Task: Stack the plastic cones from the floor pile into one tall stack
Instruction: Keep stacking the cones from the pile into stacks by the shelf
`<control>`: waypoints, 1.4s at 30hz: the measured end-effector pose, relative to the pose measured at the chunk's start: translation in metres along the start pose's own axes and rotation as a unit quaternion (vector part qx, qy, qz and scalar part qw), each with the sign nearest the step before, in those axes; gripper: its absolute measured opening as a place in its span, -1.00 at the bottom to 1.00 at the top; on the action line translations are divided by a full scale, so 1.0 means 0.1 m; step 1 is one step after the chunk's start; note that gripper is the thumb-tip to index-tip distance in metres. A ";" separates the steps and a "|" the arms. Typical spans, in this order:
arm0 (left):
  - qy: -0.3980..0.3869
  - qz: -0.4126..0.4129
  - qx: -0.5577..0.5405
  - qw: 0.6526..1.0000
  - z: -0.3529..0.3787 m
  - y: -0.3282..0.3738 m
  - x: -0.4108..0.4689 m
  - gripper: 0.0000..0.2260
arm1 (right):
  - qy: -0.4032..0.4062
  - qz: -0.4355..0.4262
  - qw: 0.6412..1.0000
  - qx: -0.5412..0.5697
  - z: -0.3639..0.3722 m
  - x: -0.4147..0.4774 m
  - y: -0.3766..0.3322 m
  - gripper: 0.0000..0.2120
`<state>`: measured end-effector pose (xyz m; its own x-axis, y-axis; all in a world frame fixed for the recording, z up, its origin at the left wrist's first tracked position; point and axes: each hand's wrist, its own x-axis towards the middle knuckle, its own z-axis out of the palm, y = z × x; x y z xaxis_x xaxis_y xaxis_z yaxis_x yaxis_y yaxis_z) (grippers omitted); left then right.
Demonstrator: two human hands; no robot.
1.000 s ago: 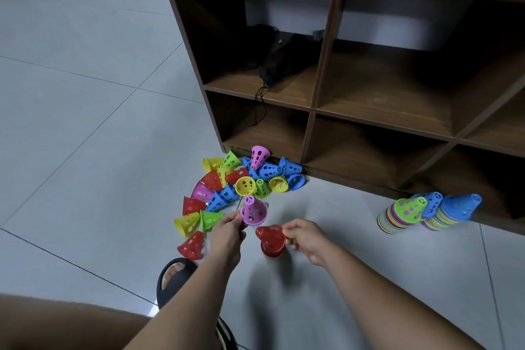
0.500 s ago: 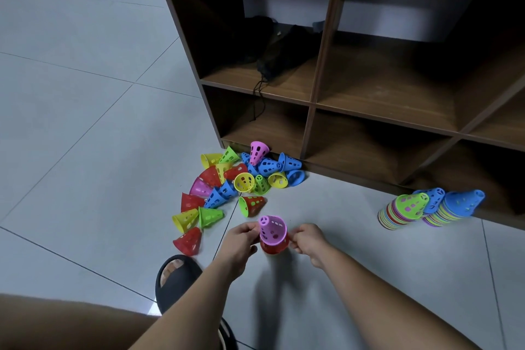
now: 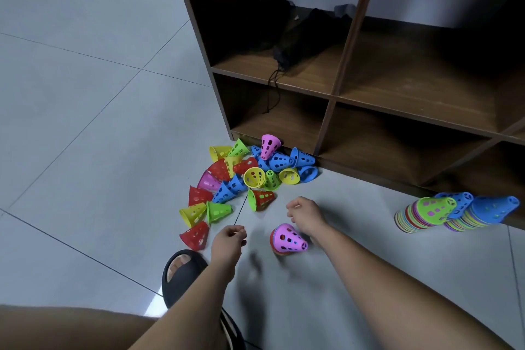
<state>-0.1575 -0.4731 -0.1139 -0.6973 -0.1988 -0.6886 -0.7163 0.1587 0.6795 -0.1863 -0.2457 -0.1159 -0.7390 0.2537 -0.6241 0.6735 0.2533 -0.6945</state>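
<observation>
Currently short purple-topped stack (image 3: 287, 239) sits on floor between both hands. Left hand (image 3: 228, 241) and right hand (image 3: 305, 214) empty, fingers loosely curled. Loose pile (image 3: 244, 179) far-left, at shelf (image 3: 329, 111) edge; open tile near-right.

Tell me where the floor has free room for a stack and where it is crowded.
Free: bare tiles between the purple-topped stack and the lying stacks; left of the cone pile. Crowded: the pile against the shelf.
</observation>
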 end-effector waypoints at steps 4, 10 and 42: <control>0.098 -0.013 0.003 0.995 -0.32 -0.02 0.21 -0.91 | -0.022 -0.038 0.996 -0.079 0.15 0.10 -0.21 -0.85; 0.257 -0.016 0.040 0.966 -0.68 0.00 0.31 -0.71 | 0.004 -0.060 0.992 -0.112 0.36 0.18 -0.35 -0.83; 0.238 -0.068 0.061 0.967 -0.63 -0.09 0.26 -0.75 | 0.080 -0.019 0.996 0.021 0.30 -0.02 -0.22 -0.86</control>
<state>-0.1679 -0.5410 -0.1216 -0.5262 -0.6434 -0.5560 -0.8190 0.2073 0.5351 -0.2001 -0.2796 -0.1096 -0.7497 0.3911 -0.5338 0.6409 0.2281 -0.7330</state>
